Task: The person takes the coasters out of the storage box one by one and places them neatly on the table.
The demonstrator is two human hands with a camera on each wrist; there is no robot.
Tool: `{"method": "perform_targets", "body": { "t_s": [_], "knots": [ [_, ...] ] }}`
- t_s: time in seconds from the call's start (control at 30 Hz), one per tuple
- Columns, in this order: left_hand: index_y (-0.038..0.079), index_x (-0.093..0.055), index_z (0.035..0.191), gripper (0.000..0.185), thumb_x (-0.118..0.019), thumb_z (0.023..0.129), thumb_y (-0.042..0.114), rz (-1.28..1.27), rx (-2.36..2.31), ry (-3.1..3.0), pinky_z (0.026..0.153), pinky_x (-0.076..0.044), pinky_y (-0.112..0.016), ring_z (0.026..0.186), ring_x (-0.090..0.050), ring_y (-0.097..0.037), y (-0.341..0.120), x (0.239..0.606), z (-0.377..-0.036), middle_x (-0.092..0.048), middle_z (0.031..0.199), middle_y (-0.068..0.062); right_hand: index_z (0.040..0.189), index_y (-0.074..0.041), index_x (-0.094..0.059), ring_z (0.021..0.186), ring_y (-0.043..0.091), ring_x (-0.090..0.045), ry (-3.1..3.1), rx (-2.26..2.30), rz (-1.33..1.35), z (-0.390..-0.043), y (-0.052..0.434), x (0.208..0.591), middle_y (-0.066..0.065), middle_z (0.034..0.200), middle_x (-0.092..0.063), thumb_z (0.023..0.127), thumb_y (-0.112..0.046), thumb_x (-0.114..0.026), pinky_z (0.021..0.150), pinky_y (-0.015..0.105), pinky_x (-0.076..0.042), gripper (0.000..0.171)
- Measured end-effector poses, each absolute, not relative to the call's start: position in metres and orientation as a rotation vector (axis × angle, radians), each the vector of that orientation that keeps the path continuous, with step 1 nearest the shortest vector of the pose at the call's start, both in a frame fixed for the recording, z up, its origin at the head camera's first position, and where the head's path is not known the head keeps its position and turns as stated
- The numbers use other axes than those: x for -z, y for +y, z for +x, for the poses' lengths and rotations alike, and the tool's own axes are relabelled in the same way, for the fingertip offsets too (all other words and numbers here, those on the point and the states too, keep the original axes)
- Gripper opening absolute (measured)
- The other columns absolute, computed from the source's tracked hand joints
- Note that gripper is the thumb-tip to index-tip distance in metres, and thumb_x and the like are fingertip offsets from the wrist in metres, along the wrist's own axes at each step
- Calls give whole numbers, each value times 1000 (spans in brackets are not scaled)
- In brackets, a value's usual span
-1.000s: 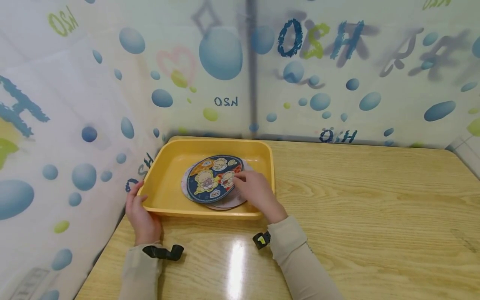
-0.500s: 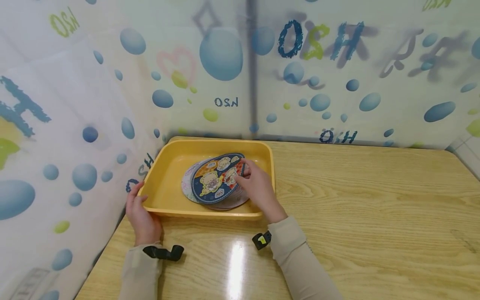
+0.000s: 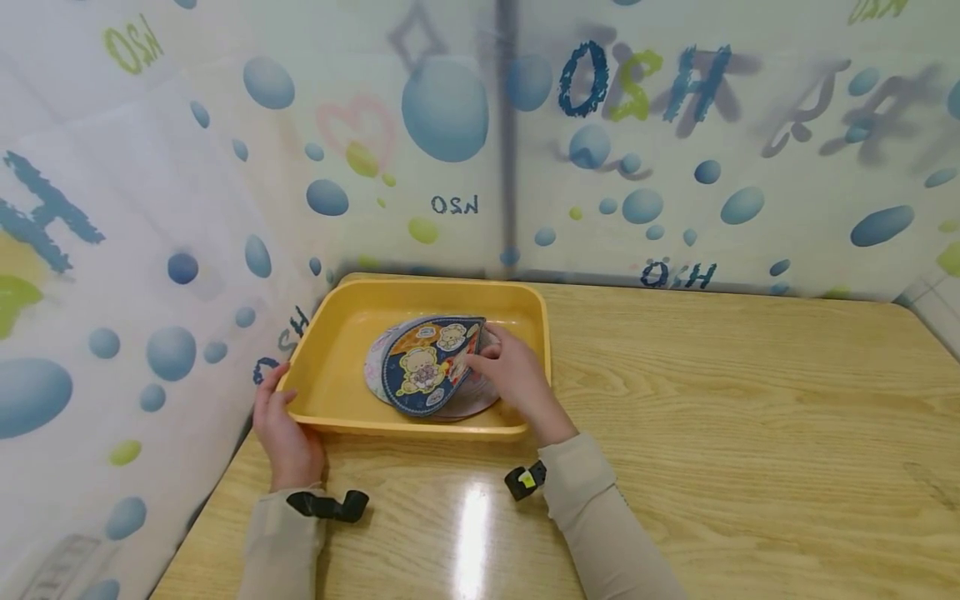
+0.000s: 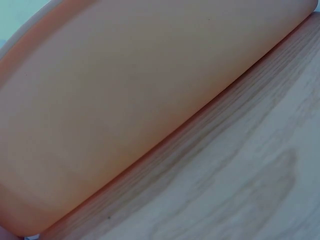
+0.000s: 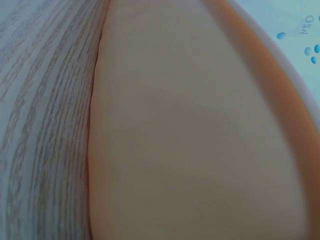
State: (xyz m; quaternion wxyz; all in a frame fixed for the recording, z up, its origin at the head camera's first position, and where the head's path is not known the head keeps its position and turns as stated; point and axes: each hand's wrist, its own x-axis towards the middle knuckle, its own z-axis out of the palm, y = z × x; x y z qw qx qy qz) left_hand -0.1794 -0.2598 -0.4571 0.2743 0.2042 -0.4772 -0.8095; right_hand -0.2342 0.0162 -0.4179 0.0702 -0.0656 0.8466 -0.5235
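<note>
A shallow yellow tray point(image 3: 337, 396) stands on the table in the head view. In it lie overlapping round mats; the top one, a dark blue mat with printed teddy bears point(image 3: 408, 392), is bent up along its right side. My right hand point(image 3: 516, 375) pinches that raised right edge between thumb and fingers. Underneath, a pale patterned mat point(image 3: 375, 375) shows at the left and a greyish-pink one point(image 3: 480, 400) at the right. My left hand point(image 3: 283, 433) grips the tray's front left corner. Both wrist views show mostly the tray's outer wall point(image 4: 115, 90).
The wood-grain table point(image 3: 735, 433) stretches away to the right of the tray. Behind and to the left hangs a white curtain with blue drops point(image 3: 446, 108), close to the tray's back and left sides.
My right hand has shifted its pinch to the blue mat's upper right edge, which now folds upward, uncovering more of the mat below. The left hand stays at the tray corner.
</note>
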Motion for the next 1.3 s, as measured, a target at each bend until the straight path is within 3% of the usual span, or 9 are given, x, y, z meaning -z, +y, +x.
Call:
{"method": "perform_targets", "body": {
  "t_s": [0.3, 0.53, 0.77, 1.03, 1.3],
  "knots": [
    [9, -54, 119, 40, -33, 85, 2, 550, 2181, -1267, 100, -33, -32, 118, -37, -20, -259, 456, -179, -33, 136, -3, 105, -16, -51, 72, 14, -56, 2551, 1417, -269, -231, 14, 420, -3, 85, -59, 83, -38, -59, 56, 29, -45, 32],
    [9, -54, 119, 40, -33, 86, 2, 554, 2177, -1271, 100, -33, -32, 118, -36, -20, -259, 456, -179, -33, 136, -3, 111, -15, -48, 69, 13, -54, 2680, 1191, -325, -228, 14, 421, -4, 88, -58, 83, -43, -56, 55, 28, -44, 41],
    [9, -54, 119, 40, -33, 86, 2, 551, 2178, -1268, 100, -32, -32, 119, -36, -19, -259, 457, -179, -32, 137, -2, 116, -8, -50, 55, 13, -55, 2711, 1153, -368, -227, 14, 422, -1, 84, -62, 87, -29, -55, 47, 28, -45, 37],
    [10, -54, 119, 40, -33, 86, 3, 561, 2177, -1277, 99, -33, -31, 118, -37, -19, -260, 457, -179, -35, 134, -2, 86, -11, -61, 54, 15, -50, 2854, 951, -357, -226, 12, 420, -1, 69, -58, 88, -34, -50, 45, 29, -39, 26],
    [9, -54, 119, 40, -33, 85, 2, 546, 2189, -1256, 98, -34, -31, 117, -38, -20, -261, 459, -180, -37, 132, -2, 83, -15, -57, 50, 14, -48, 2833, 908, -403, -224, 12, 421, -2, 63, -55, 88, -36, -49, 41, 28, -38, 23]
  ]
}}
